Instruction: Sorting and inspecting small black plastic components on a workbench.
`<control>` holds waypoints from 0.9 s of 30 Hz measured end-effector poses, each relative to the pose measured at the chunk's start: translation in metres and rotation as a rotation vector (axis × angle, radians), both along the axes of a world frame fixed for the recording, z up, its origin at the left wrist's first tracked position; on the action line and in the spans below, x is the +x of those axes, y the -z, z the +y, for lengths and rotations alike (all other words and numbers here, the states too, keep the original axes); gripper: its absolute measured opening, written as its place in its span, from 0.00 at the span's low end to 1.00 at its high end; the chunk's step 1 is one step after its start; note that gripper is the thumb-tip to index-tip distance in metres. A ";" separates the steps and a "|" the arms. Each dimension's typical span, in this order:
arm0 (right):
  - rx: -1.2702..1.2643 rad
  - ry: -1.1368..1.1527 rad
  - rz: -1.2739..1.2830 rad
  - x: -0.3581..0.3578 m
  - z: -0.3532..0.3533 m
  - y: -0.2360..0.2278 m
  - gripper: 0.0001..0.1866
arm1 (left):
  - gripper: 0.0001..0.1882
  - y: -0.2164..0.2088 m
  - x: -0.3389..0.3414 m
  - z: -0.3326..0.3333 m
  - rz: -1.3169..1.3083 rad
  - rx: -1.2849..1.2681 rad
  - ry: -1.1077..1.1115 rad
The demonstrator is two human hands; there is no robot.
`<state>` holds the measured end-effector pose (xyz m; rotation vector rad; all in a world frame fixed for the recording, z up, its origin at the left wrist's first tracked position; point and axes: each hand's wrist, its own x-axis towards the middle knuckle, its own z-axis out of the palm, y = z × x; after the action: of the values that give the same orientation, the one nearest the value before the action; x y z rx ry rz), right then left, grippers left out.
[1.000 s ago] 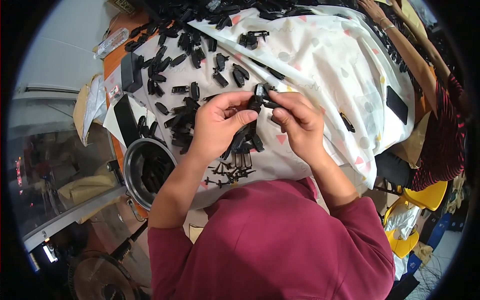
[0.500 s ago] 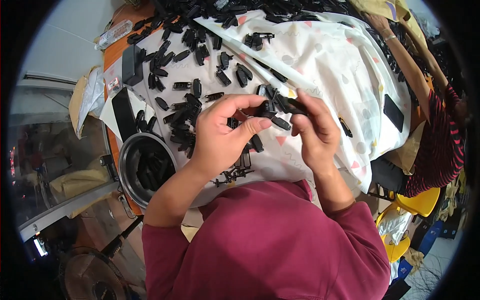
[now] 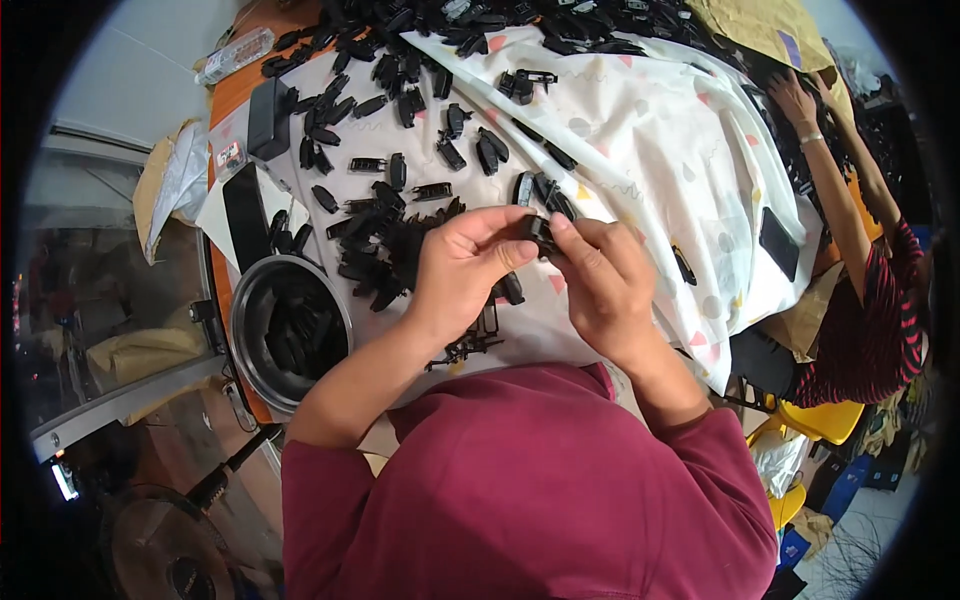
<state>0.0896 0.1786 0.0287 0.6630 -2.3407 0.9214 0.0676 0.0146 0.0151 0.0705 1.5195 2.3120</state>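
Observation:
Between my two hands, at the middle of the cloth, is a small black plastic part. My left hand pinches it from the left with thumb and forefinger. From the other side my right hand presses its thumb and fingertips against it, covering much of its shape. Just beyond my fingers lie a few longer black pieces. A heap of similar black plastic parts spreads to the left of my left hand. Thin black frame-like pieces lie under my left wrist, close to my shirt.
A metal bowl holding black pieces stands at the table's left edge. Near it are a black box and a plastic bottle. On the right lies a phone; beyond it, a co-worker's hands reach into black parts beside brown paper.
My right hand has moved left and closed against the black plastic part in my left fingers. The co-worker's hands have shifted slightly.

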 end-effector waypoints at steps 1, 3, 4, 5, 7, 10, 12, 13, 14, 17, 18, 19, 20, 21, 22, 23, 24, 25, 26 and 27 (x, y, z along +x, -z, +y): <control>0.001 -0.006 0.002 -0.001 -0.002 0.003 0.24 | 0.14 0.005 0.002 0.003 0.002 0.001 -0.006; 0.017 -0.002 0.061 -0.003 -0.004 0.009 0.24 | 0.15 0.006 0.007 0.007 -0.020 0.140 -0.110; 0.017 -0.006 0.063 -0.003 -0.006 0.010 0.24 | 0.14 0.002 0.006 0.006 -0.034 0.201 -0.043; -0.053 -0.004 -0.024 0.000 -0.009 0.011 0.23 | 0.14 0.004 0.005 0.006 -0.032 0.200 -0.049; -0.129 -0.028 -0.110 0.007 -0.015 0.014 0.23 | 0.14 0.009 0.006 0.007 -0.127 0.190 -0.084; -0.713 0.030 -0.877 0.018 -0.016 0.013 0.20 | 0.14 0.020 0.013 0.003 -0.207 0.200 -0.064; -0.867 -0.032 -0.959 0.016 -0.018 0.013 0.21 | 0.12 0.021 0.015 -0.001 -0.215 0.193 -0.063; -0.943 -0.057 -0.967 0.014 -0.020 0.016 0.22 | 0.12 0.019 0.014 -0.004 -0.218 0.189 -0.061; -0.948 -0.053 -0.968 0.012 -0.021 0.020 0.22 | 0.11 0.016 0.012 -0.007 -0.234 0.226 -0.033; -0.818 -0.096 -0.940 -0.004 -0.019 0.033 0.24 | 0.08 0.026 -0.005 -0.010 -0.080 0.085 -0.049; -0.890 -0.111 -0.959 -0.012 -0.012 0.039 0.24 | 0.08 0.028 -0.021 -0.013 -0.109 -0.036 -0.065; -0.962 -0.128 -0.978 -0.018 -0.005 0.043 0.24 | 0.09 0.031 -0.040 -0.020 -0.137 -0.159 -0.081; -0.938 -0.043 -0.903 -0.019 0.004 0.043 0.22 | 0.09 0.035 -0.064 -0.029 0.038 -0.420 -0.074; -0.912 0.041 -0.867 -0.018 0.011 0.039 0.21 | 0.09 0.040 -0.084 -0.041 0.215 -0.676 -0.071; -0.904 0.111 -0.861 -0.017 0.019 0.040 0.19 | 0.09 0.047 -0.100 -0.047 0.213 -0.772 -0.098; -0.893 0.183 -0.856 -0.013 0.026 0.039 0.18 | 0.10 0.053 -0.109 -0.050 0.208 -0.866 -0.122; -0.891 0.197 -0.858 -0.011 0.031 0.041 0.18 | 0.10 0.059 -0.116 -0.051 0.472 -1.062 -0.097; -0.850 0.222 -0.863 -0.007 0.035 0.045 0.17 | 0.11 0.065 -0.120 -0.051 0.744 -1.247 -0.073; -0.809 0.243 -0.869 -0.004 0.038 0.049 0.15 | 0.10 0.073 -0.119 -0.051 0.849 -1.349 0.022; -0.811 0.256 -0.871 0.000 0.040 0.054 0.15 | 0.10 0.072 -0.120 -0.050 0.849 -1.342 0.034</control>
<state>0.0896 0.2188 -0.0252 -0.4528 -2.2641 2.1348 -0.0520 -0.0356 -0.0564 0.7340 3.0572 0.7705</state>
